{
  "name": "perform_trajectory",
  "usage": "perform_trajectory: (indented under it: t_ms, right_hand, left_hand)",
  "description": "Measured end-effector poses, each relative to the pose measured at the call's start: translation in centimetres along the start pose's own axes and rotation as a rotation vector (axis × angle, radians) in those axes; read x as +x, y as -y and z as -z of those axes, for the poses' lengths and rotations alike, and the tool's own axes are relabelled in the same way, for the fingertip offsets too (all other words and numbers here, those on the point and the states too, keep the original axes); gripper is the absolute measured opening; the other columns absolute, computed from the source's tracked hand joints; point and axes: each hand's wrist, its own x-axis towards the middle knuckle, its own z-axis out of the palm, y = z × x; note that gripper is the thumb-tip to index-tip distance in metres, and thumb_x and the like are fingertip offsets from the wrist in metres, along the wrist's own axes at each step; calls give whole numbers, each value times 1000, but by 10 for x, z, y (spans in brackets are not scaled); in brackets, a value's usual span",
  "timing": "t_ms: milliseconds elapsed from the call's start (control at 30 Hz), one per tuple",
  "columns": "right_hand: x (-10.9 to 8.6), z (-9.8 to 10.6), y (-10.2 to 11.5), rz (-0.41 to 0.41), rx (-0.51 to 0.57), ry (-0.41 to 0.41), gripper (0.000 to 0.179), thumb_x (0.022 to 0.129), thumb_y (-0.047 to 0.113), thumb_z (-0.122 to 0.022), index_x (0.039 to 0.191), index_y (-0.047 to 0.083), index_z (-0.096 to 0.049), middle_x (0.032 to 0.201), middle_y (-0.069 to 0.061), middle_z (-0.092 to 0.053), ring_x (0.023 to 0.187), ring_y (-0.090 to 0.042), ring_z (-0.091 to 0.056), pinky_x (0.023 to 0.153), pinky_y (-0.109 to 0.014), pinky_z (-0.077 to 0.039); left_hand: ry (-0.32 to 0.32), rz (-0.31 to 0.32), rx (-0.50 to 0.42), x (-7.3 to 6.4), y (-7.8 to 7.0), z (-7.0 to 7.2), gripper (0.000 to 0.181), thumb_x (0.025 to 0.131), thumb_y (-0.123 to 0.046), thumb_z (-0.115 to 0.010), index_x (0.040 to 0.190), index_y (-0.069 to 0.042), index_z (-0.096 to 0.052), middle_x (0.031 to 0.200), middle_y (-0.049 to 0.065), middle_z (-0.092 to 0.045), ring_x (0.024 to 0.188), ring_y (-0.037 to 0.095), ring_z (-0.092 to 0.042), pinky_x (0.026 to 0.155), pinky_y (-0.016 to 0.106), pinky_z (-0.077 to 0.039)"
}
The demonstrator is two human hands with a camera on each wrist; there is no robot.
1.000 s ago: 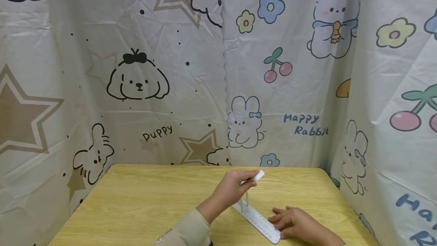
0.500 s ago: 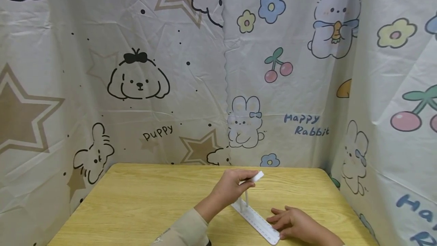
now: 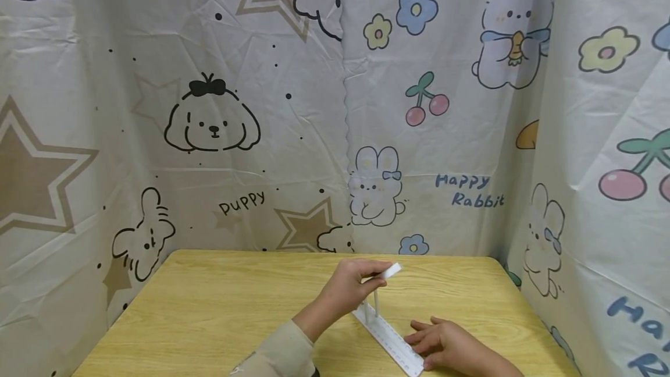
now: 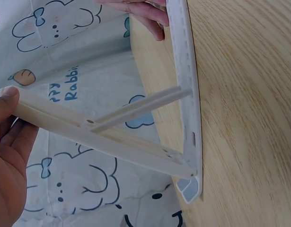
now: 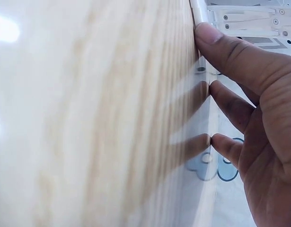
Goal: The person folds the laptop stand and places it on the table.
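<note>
A white plastic folding stand stands on the table, its slotted base lying flat. In the left wrist view its upper arm slants up from the hinge end, and a strut reaches from that arm down to the base. My left hand pinches the raised end of the upper arm between thumb and fingers. At the near end of the base is my right hand, with its thumb against the base's edge. Its other fingertips touch the tabletop beside the base, spread and slightly bent.
The wood-grain table extends to the left of and behind the stand. Pale cartoon-print curtains hang around its back and both sides.
The stand and both hands have shifted slightly left and toward me. The left hand keeps its pinch on the upper arm, and the right hand stays at the near end of the base.
</note>
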Motion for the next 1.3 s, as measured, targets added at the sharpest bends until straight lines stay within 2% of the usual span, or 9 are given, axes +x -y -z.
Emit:
perform_trajectory:
  t_ms: [233, 433, 633, 1033, 1133, 1300]
  right_hand:
    - [0, -6, 1, 54, -19, -12, 36, 90, 45, -72, 122, 28, -76, 136, 10, -66, 141, -27, -50, 126, -47, -26]
    - [4, -13, 5, 44, -27, -36, 38, 88, 46, -75, 121, 28, -76, 135, 11, -66, 142, -29, -49, 122, -59, -27]
    - [7, -19, 12, -15, 35, -44, 38, 86, 42, -78, 121, 27, -77, 137, 10, -66, 144, -34, -45, 116, -75, -17]
    - [11, -28, 20, -111, 114, -49, 33, 84, 36, -82, 117, 32, -77, 135, 14, -66, 146, -41, -40, 113, -81, -5]
    - [12, -30, 21, -96, 102, -53, 33, 85, 37, -81, 117, 33, -77, 136, 12, -66, 146, -41, -40, 112, -82, -5]
    - [14, -34, 22, -22, 61, -69, 37, 86, 43, -78, 120, 29, -77, 137, 8, -66, 144, -42, -43, 108, -85, -8]
  left_hand:
    - [-21, -4, -9, -4, 3, 3, 34, 88, -3, -77, 122, -6, -74, 119, 8, -75, 106, 13, -72, 87, 14, -56]
    - [-49, -3, -22, -9, 5, 6, 32, 87, -2, -78, 119, -6, -76, 116, 9, -76, 104, 15, -73, 87, 16, -58]
    - [-72, 19, -38, -12, 4, 10, 29, 88, -3, -78, 117, -6, -77, 117, 7, -76, 105, 13, -72, 87, 17, -58]
    - [-166, 25, -5, -20, 5, 8, 26, 84, -5, -81, 110, -9, -79, 114, 1, -77, 102, 12, -73, 85, 19, -60]
    - [-179, 21, -21, -21, 6, 8, 25, 85, -4, -80, 110, -8, -79, 113, 2, -77, 100, 13, -73, 83, 20, -60]
    - [-194, 36, -36, -25, 5, 9, 26, 85, -4, -80, 110, -9, -79, 111, 2, -78, 98, 11, -73, 82, 20, -61]
